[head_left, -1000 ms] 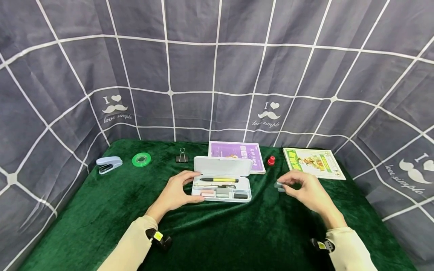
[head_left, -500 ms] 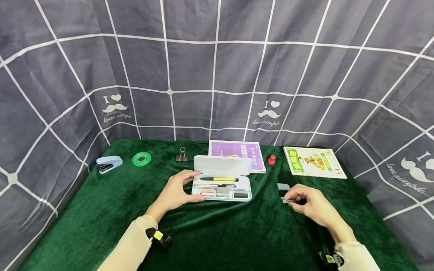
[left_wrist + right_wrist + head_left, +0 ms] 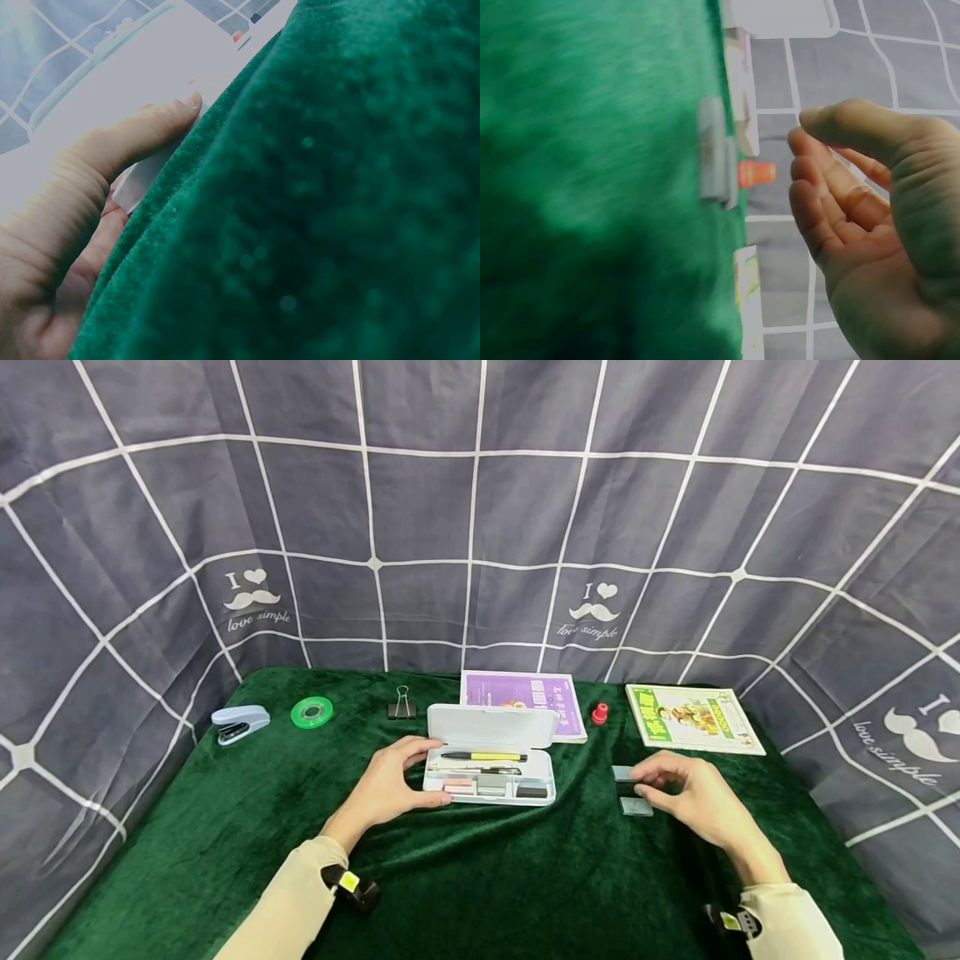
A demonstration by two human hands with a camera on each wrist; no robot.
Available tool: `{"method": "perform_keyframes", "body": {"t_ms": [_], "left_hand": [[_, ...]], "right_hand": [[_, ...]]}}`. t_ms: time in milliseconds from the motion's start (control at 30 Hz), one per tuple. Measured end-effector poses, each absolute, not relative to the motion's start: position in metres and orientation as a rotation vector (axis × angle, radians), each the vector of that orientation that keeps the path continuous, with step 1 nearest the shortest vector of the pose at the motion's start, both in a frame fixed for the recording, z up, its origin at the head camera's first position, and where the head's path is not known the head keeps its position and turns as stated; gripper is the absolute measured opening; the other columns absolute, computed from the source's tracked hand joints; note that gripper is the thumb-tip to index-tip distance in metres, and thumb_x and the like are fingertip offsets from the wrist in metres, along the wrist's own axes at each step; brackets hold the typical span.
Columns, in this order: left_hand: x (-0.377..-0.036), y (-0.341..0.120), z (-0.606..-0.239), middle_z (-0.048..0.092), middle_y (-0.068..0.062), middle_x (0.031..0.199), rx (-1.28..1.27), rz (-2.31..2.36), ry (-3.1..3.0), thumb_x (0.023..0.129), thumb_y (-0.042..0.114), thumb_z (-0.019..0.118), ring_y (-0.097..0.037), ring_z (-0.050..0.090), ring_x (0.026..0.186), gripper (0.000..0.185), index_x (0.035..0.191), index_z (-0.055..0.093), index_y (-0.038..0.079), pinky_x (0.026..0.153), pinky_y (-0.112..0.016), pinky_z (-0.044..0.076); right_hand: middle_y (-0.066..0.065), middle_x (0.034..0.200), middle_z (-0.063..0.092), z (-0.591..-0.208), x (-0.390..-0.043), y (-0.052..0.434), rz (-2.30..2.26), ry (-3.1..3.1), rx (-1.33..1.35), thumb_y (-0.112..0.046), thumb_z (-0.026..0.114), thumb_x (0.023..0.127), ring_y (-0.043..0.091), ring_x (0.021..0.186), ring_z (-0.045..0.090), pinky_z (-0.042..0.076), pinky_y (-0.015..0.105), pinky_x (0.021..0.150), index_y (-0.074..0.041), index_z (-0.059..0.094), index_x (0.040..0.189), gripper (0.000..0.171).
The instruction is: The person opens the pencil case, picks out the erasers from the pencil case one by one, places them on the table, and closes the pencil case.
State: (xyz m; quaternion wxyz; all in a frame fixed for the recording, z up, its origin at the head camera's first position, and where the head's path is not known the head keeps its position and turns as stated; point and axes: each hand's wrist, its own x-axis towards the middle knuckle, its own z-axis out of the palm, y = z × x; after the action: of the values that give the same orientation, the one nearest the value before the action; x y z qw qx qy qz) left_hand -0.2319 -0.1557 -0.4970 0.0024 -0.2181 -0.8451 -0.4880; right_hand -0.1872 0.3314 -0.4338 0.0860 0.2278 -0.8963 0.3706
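A white pencil case (image 3: 491, 728) lies with its lid raised. Inside are a yellow-and-black pen (image 3: 487, 757), a slimmer pen (image 3: 501, 771) and small pink, grey and black blocks. My left hand (image 3: 392, 781) grips the case's left end, thumb on the front edge, as the left wrist view also shows. Over on the right, two small flat grey translucent pieces lie on the cloth, a nearer one (image 3: 637, 807) and a farther one (image 3: 622, 773). Just above them is my right hand (image 3: 693, 797), fingers loosely bent; in the right wrist view nothing is between thumb and fingers.
Behind the case lies a purple book (image 3: 558, 702), and a green-and-white book (image 3: 693, 718) sits at the back right. A small red object (image 3: 600, 713) stands between them. To the left are a binder clip (image 3: 402, 708), a green tape roll (image 3: 312, 712) and a stapler (image 3: 241, 723).
My right hand has put the grey pieces on the cloth, let go of the nearer one and risen slightly over them. My left hand and the pencil case stay in place.
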Motion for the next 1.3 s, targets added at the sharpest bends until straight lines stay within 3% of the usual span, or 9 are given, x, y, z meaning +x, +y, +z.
{"method": "perform_keyframes", "body": {"t_ms": [167, 333, 633, 833, 1000, 1300], "left_hand": [[-0.233, -0.157, -0.498, 0.065, -0.008, 0.151, -0.685, -1.518, -2.649, 0.078, 0.035, 0.106, -0.03, 0.065, 0.142, 0.086, 0.151, 0.068, 0.011, 0.119, -0.038, 0.055], [-0.232, -0.157, -0.497, 0.064, -0.009, 0.151, -0.679, -1.523, -2.653, 0.078, 0.035, 0.106, -0.031, 0.064, 0.142, 0.086, 0.151, 0.068, 0.01, 0.12, -0.039, 0.055], [-0.232, -0.153, -0.494, 0.064, -0.009, 0.151, -0.679, -1.548, -2.663, 0.078, 0.032, 0.106, -0.03, 0.064, 0.143, 0.085, 0.151, 0.067, 0.01, 0.121, -0.039, 0.054], [-0.233, -0.152, -0.496, 0.064, -0.008, 0.152, -0.683, -1.527, -2.659, 0.079, 0.033, 0.106, -0.029, 0.065, 0.142, 0.085, 0.151, 0.068, 0.011, 0.12, -0.04, 0.055], [-0.233, -0.152, -0.497, 0.063, -0.008, 0.153, -0.677, -1.517, -2.665, 0.079, 0.036, 0.105, -0.03, 0.065, 0.142, 0.085, 0.152, 0.067, 0.012, 0.12, -0.04, 0.055], [-0.233, -0.155, -0.498, 0.064, -0.008, 0.153, -0.67, -1.506, -2.667, 0.078, 0.038, 0.106, -0.03, 0.064, 0.143, 0.086, 0.151, 0.068, 0.012, 0.12, -0.04, 0.055]], "right_hand": [[0.013, 0.108, 0.079, -0.422, -0.2, 0.311, 1.191, -2.584, 0.748, 0.006, 0.084, 0.096, 0.01, 0.089, 0.072, 0.061, 0.018, 0.081, -0.013, 0.083, 0.115, 0.028], [0.008, 0.112, 0.078, -0.416, -0.214, 0.279, 1.348, -2.525, 0.828, 0.006, 0.083, 0.097, 0.015, 0.092, 0.073, 0.063, 0.02, 0.083, -0.011, 0.082, 0.117, 0.027], [0.015, 0.113, 0.079, -0.418, -0.222, 0.226, 1.402, -2.587, 0.908, 0.002, 0.085, 0.097, 0.016, 0.096, 0.074, 0.067, 0.032, 0.088, -0.005, 0.081, 0.123, 0.028], [0.005, 0.103, 0.074, -0.434, -0.221, 0.207, 1.193, -2.669, 1.084, -0.003, 0.089, 0.094, 0.018, 0.091, 0.07, 0.066, 0.035, 0.081, -0.009, 0.085, 0.119, 0.026], [-0.001, 0.109, 0.071, -0.44, -0.221, 0.201, 1.038, -2.757, 1.176, -0.005, 0.087, 0.097, 0.016, 0.091, 0.066, 0.063, 0.031, 0.08, -0.013, 0.086, 0.118, 0.023], [-0.001, 0.114, 0.069, -0.441, -0.218, 0.196, 0.972, -2.802, 1.154, -0.003, 0.084, 0.098, 0.012, 0.095, 0.065, 0.062, 0.03, 0.083, -0.012, 0.086, 0.118, 0.022]]}}
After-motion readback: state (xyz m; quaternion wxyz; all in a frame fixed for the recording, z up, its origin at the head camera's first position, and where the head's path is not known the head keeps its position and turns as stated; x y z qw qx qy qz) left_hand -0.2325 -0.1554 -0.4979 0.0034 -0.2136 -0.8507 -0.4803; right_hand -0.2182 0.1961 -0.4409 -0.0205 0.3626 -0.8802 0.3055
